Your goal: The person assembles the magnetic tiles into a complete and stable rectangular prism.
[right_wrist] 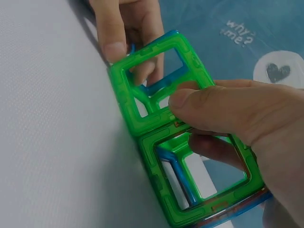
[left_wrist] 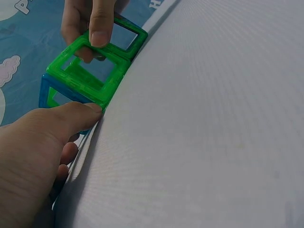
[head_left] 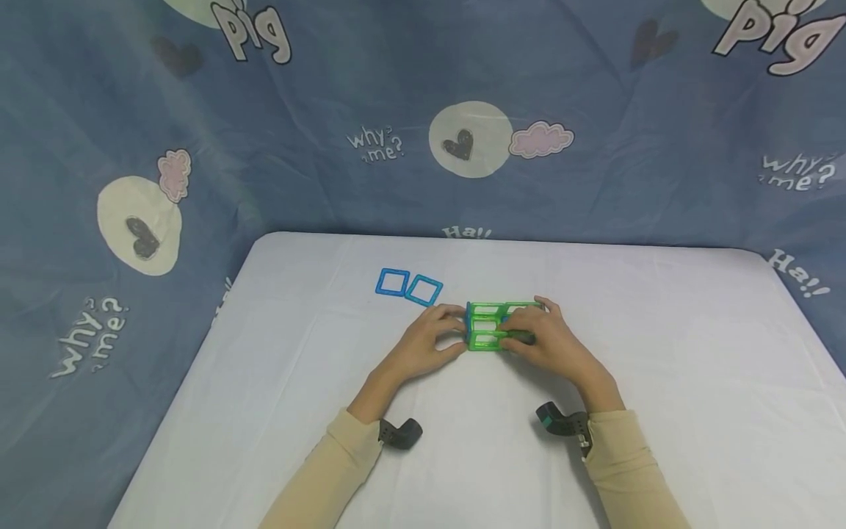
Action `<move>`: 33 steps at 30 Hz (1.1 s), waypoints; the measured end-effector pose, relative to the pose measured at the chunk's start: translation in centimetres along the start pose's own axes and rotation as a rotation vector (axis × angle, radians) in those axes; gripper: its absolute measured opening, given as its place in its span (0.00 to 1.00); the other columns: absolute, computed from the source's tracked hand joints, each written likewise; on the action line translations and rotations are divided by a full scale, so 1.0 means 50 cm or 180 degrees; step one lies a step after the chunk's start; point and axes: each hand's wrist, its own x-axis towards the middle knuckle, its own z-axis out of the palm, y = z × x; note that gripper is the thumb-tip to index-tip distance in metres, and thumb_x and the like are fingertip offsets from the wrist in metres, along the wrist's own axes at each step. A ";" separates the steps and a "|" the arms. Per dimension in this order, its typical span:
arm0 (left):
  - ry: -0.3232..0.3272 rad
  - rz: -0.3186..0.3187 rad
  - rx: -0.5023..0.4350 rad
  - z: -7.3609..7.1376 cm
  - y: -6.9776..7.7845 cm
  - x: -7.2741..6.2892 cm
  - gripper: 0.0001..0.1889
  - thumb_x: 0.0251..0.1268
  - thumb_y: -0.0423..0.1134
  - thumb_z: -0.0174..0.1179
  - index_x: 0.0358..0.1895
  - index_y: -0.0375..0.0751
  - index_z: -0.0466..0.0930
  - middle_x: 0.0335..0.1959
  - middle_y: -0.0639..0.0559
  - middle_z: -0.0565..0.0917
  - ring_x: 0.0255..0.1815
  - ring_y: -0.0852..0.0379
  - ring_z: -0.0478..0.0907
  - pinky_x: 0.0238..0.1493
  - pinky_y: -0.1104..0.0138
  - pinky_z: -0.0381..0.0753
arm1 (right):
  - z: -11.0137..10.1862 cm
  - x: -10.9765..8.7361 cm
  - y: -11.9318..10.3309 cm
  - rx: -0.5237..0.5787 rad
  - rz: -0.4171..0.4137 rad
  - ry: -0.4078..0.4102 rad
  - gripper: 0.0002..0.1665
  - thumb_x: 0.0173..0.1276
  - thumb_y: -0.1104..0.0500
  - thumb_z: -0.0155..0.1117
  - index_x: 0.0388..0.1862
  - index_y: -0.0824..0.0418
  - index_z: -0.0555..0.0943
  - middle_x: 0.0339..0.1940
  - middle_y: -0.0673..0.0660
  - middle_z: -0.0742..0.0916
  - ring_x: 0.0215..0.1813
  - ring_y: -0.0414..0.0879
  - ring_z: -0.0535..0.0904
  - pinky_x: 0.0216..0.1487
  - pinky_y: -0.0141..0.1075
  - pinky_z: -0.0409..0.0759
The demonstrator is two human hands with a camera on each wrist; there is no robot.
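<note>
On the table stands a low box-like block of green magnetic tiles (head_left: 486, 345), square open frames joined edge to edge. A blue magnetic tile (left_wrist: 44, 90) closes its left end. My left hand (head_left: 424, 339) holds that end, thumb at the near bottom corner and fingers on the far side. From above, my right hand (head_left: 558, 339) grips the block, its thumb on the near green frames (right_wrist: 124, 102) and its fingers reaching inside and behind. More blue edges show through the frames in the right wrist view. The right hand hides much of the block's right half.
Two loose blue square tiles, a left one (head_left: 395, 271) and a right one (head_left: 429, 280), lie flat behind the left hand, touching or nearly so. White cloth covers the table (head_left: 694, 353). A blue printed curtain (head_left: 628, 184) hangs behind and at the left.
</note>
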 end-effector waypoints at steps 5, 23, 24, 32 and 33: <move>-0.0014 -0.0010 0.0008 0.000 0.001 0.001 0.10 0.58 0.45 0.65 0.44 0.53 0.82 0.62 0.58 0.74 0.62 0.58 0.70 0.66 0.63 0.71 | 0.001 0.000 0.002 -0.0034 -0.0026 0.0013 0.11 0.58 0.55 0.70 0.41 0.53 0.85 0.39 0.48 0.88 0.49 0.47 0.80 0.72 0.58 0.51; -0.0013 -0.0047 -0.0032 -0.002 0.007 0.000 0.10 0.58 0.45 0.65 0.44 0.54 0.82 0.61 0.58 0.74 0.61 0.59 0.70 0.67 0.63 0.70 | -0.008 -0.003 0.008 0.0310 0.0014 0.0011 0.11 0.57 0.54 0.71 0.41 0.50 0.85 0.40 0.44 0.87 0.50 0.44 0.79 0.73 0.58 0.48; -0.0016 -0.0047 -0.0030 -0.002 0.007 0.000 0.10 0.58 0.45 0.65 0.44 0.54 0.82 0.61 0.58 0.74 0.61 0.59 0.70 0.67 0.63 0.70 | -0.010 -0.004 0.010 0.0399 0.0004 0.0056 0.12 0.57 0.55 0.71 0.41 0.50 0.84 0.40 0.44 0.86 0.50 0.44 0.79 0.73 0.58 0.48; 0.0003 -0.0055 -0.0008 -0.003 0.008 0.000 0.11 0.58 0.45 0.65 0.44 0.53 0.82 0.62 0.57 0.74 0.62 0.58 0.70 0.67 0.62 0.70 | -0.028 -0.014 0.025 0.0948 -0.0018 0.0584 0.09 0.64 0.59 0.65 0.43 0.55 0.83 0.41 0.50 0.86 0.46 0.40 0.77 0.55 0.41 0.73; 0.0004 -0.0059 -0.0012 -0.003 0.008 0.000 0.11 0.58 0.45 0.65 0.44 0.53 0.82 0.62 0.57 0.74 0.62 0.58 0.69 0.67 0.62 0.70 | -0.030 -0.016 0.026 0.0980 0.0028 0.0646 0.09 0.65 0.60 0.64 0.44 0.55 0.83 0.42 0.50 0.86 0.46 0.39 0.76 0.52 0.39 0.74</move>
